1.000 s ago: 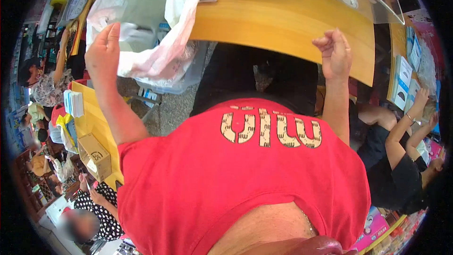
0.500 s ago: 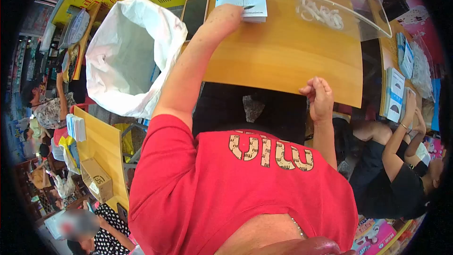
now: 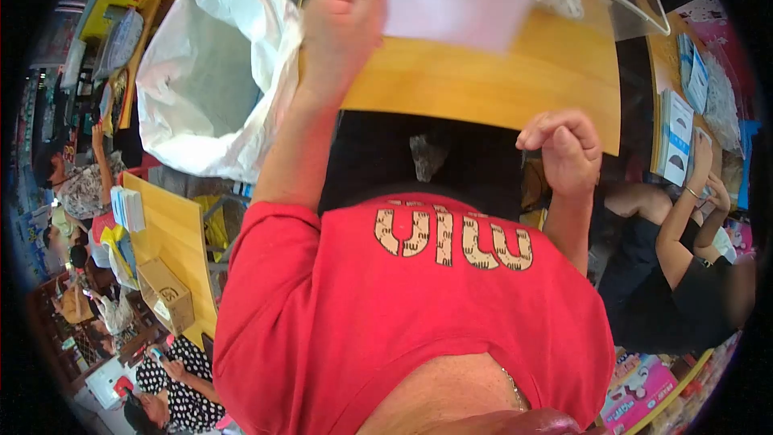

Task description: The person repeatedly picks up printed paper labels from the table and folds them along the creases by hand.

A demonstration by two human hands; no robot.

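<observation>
My left hand (image 3: 342,28) is closed at the left edge of a pale sheet or packet (image 3: 463,0), which is blurred by motion above the wooden table (image 3: 483,84). The sheet hides most of what lies behind it; only a bit of blue shows at the top. Near the table's front edge, my right hand (image 3: 570,153) hangs raised with its fingers curled in, and nothing shows in it. White rings or bands (image 3: 561,0) lie in a clear tray (image 3: 632,12) at the upper right.
A large open white bag (image 3: 278,56) stands left of the table. On the right, a co-worker's hands (image 3: 704,169) are near banded printed stacks (image 3: 675,137). A lower-left table (image 3: 181,225) bears a cardboard box (image 3: 165,294); several people are beyond it.
My left hand has risen and moved left, and the pale sheet now appears beside it, blurred. My right hand has moved slightly right. The phone and banded stack are now mostly hidden.
</observation>
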